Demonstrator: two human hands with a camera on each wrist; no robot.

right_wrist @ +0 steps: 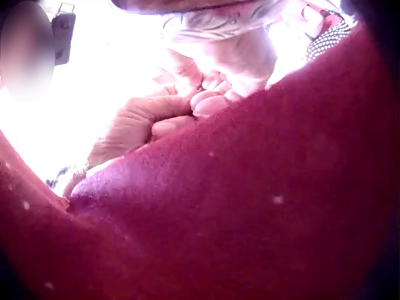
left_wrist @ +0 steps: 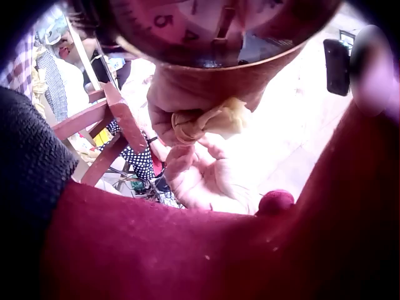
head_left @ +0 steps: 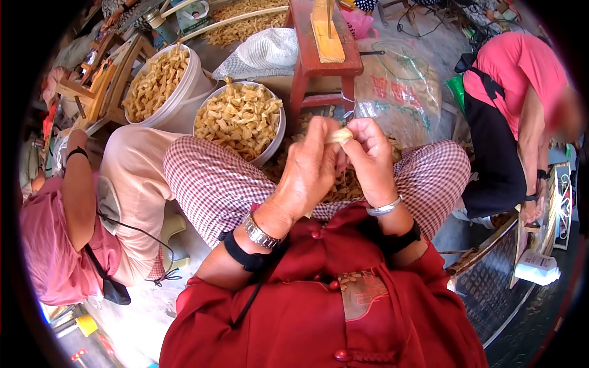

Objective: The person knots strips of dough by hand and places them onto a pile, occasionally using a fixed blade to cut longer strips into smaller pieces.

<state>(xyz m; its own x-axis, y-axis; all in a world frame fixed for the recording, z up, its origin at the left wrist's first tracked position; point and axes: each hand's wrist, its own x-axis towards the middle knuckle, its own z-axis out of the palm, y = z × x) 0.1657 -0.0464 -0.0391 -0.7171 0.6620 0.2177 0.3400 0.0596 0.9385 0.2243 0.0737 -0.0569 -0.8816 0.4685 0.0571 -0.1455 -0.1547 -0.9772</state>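
Observation:
A pale yellow knotted strip [head_left: 339, 136], resembling tofu skin, is between the two hands above the lap. The left hand [head_left: 307, 162], with a metal watch at its wrist, grips the strip from the left. Finger and thumb of the right hand [head_left: 372, 161], below a silver bangle, pinch its other side. In the left wrist view, the strip [left_wrist: 228, 119] shows a twisted knot and a flared end beside the curled left fingers. The right wrist view has both hands meeting, with the strip hidden and a red sleeve across the lower part.
Two white buckets, one farther back [head_left: 191, 92] and one nearer [head_left: 277, 132], hold heaps of similar knotted pieces. Past the knees stands a red wooden stool [head_left: 296, 92], beside a clear plastic bag [head_left: 399, 80]. People sit close on the left [head_left: 67, 233] and right [head_left: 515, 67].

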